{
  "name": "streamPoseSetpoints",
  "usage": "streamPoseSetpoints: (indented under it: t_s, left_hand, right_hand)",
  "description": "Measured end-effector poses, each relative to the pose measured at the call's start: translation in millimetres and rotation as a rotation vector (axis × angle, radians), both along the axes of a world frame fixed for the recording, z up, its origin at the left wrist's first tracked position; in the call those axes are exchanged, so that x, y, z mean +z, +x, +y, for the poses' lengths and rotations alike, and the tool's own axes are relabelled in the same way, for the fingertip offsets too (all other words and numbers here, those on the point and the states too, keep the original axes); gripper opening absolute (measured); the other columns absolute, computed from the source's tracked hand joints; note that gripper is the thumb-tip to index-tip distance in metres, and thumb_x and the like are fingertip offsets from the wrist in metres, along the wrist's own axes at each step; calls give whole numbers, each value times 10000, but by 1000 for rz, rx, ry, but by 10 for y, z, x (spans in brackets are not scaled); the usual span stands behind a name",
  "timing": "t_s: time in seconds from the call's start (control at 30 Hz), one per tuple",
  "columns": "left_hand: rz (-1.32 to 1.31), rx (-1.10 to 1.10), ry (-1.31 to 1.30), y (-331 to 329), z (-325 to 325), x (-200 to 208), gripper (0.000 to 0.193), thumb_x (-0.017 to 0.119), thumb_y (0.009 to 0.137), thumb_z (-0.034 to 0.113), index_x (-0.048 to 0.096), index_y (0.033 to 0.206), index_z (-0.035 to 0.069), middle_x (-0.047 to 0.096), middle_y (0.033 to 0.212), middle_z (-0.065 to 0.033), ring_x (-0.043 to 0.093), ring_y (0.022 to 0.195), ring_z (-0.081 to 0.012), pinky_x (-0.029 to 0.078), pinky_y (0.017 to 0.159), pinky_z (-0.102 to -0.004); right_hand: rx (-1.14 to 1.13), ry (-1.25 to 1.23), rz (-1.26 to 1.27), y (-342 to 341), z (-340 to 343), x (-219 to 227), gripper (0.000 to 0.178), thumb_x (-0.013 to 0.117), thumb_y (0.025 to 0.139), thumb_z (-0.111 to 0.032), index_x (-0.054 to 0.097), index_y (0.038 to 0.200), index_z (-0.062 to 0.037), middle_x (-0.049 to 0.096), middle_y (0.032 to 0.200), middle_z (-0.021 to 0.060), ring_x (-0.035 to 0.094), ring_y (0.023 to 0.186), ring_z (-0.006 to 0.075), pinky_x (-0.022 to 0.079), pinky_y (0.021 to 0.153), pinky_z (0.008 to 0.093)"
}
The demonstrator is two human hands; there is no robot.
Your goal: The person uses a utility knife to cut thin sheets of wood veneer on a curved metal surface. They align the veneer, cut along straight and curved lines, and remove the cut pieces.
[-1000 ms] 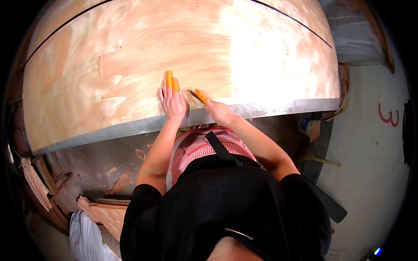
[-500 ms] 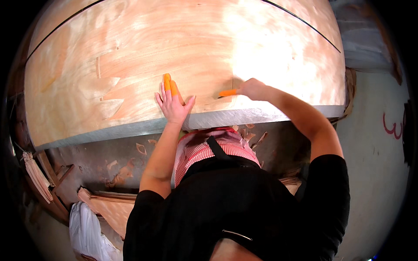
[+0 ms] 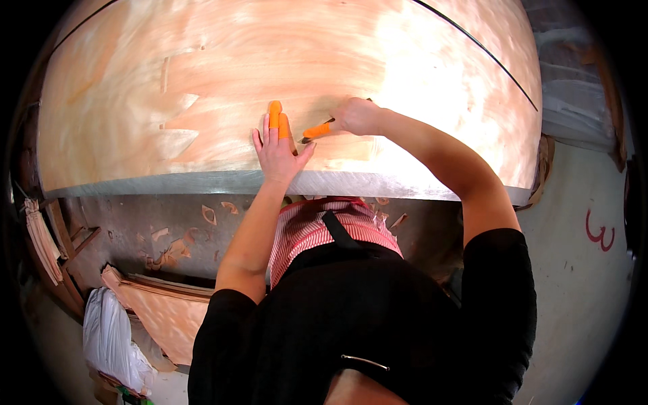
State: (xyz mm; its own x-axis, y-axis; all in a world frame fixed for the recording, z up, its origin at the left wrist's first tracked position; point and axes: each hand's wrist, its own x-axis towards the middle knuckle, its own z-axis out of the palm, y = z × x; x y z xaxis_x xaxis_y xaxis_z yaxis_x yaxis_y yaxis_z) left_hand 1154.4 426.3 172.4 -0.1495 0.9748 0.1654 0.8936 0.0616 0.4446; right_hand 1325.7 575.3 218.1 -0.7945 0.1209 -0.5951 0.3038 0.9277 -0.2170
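A broad sheet of pale wood veneer [image 3: 229,74] covers the worktop before me. My left hand [image 3: 277,154] lies on it with fingers stretched out and thumb apart; two of the fingers wear orange finger covers [image 3: 275,116]. Just right of it, my right hand [image 3: 358,117] is closed around a slim dark knife [image 3: 306,140]. Its tip meets the veneer close to my left thumb, and most of its handle is hidden in the fist. An orange cover [image 3: 317,130] also wraps the right index finger, which points along the knife.
The worktop's grey front edge [image 3: 216,181] runs in front of my striped apron [image 3: 304,233]. Veneer scraps [image 3: 172,253] lie below at the left. Stacked veneer sheets [image 3: 162,314] and a white plastic bag [image 3: 111,337] stand lower left. Dark strips [image 3: 472,40] cross the veneer's far part.
My right hand has moved left with the knife, up close to my left hand. The left hand stays flat on the veneer. The view has shifted slightly.
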Motion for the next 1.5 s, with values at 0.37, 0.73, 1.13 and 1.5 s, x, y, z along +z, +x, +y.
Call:
streamPoseSetpoints:
  t_s: [0.37, 0.73, 1.13, 1.5]
  left_hand:
    - [151, -308, 8, 97, 74, -52, 515, 549, 743, 313, 480, 1200, 87, 407, 1248, -100, 265, 1263, -213, 176, 1025, -499]
    - [110, -403, 28, 159, 53, -62, 484, 519, 734, 166, 469, 1209, 90, 428, 1244, -99, 333, 1227, -215, 219, 1002, -501]
    - [207, -434, 10, 190, 58, -41, 503, 485, 755, 211, 436, 1239, 83, 398, 1256, -113, 282, 1254, -231, 182, 1015, -510]
    - [194, -426, 69, 174, 38, -37, 515, 493, 747, 194, 428, 1250, 102, 390, 1268, -100, 291, 1251, -229, 205, 1008, -512]
  right_hand:
    - [-257, 123, -94, 610, -283, 67, 333, 464, 766, -13, 504, 1067, -151, 512, 922, 74, 570, 786, 225, 494, 642, 319]
    - [-1281, -2, 37, 842, -1864, -274, 277, 347, 895, -214, 474, 1066, -38, 559, 814, 178, 584, 760, 337, 469, 678, 423]
    - [-1679, -129, 487, 910, -2213, -282, 259, 477, 835, -172, 513, 1031, -7, 600, 699, 131, 596, 663, 233, 456, 579, 349]
    - [-2248, -366, 870, 583, -1604, -247, 335, 641, 748, -254, 533, 962, -20, 546, 735, 33, 486, 634, 115, 421, 579, 273]
